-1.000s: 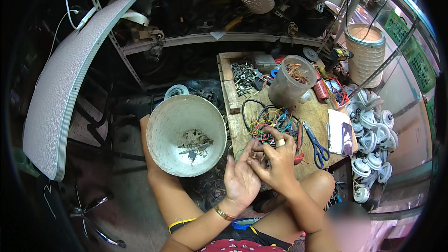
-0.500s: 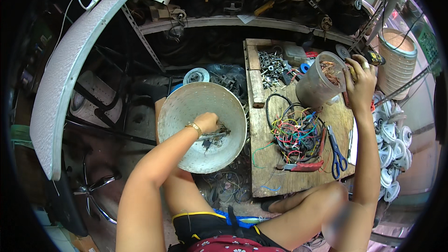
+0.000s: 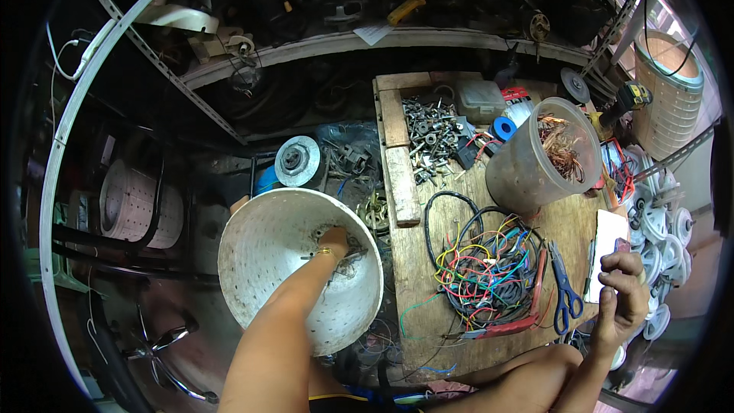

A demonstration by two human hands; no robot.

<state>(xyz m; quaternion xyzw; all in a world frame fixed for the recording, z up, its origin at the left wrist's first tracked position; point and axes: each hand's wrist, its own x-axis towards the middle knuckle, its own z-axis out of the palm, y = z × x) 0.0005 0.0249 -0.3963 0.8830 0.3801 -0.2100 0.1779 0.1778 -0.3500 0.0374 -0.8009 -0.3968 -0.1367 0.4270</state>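
Moved: my right hand (image 3: 623,298) has dropped from the clear tub (image 3: 544,154) to the board's (image 3: 569,226) right edge, fingers curled, grip unclear | left hand (image 3: 334,242) still inside the white perforated drum (image 3: 264,260) — fingers hidden among wire scraps (image 3: 350,254) | sorting seems mid-cycle — wire bundle (image 3: 485,271) at board centre.

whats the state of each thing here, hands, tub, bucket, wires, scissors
left hand: reaching down inside the tub, fingers among the bits at its bottom
right hand: raised off the bench, fingers curled; hold unclear
white perforated tub: tilted, open mouth up
clear plastic bucket: upright, open, copper wire scraps inside
coloured wires: loose tangle on the wooden bench
blue scissors: lying flat, closed
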